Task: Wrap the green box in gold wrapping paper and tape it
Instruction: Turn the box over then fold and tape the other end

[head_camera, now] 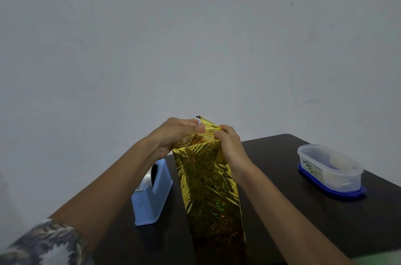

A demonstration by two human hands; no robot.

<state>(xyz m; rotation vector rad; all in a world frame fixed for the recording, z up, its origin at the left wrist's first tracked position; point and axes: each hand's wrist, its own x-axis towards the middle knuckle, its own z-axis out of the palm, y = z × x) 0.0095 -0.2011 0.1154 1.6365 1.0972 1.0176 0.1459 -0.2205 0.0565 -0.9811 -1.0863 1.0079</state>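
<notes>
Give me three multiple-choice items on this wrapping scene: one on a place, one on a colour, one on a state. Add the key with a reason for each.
1. Where does the tape dispenser stand?
A. left of the gold wrapping paper
B. right of it
C. on top of it

2. What colour is the rim under the clear container?
A. red
B. blue
C. green

3. What are the left hand and right hand doing?
A. hanging idle
B. lifting the dispenser
C. pinching the paper at its top end

Key: 1 A, the dispenser sits by the left forearm. 2 B, a blue edge shows beneath the clear walls. 3 C, both hands' fingers curl on the folded top.
</notes>
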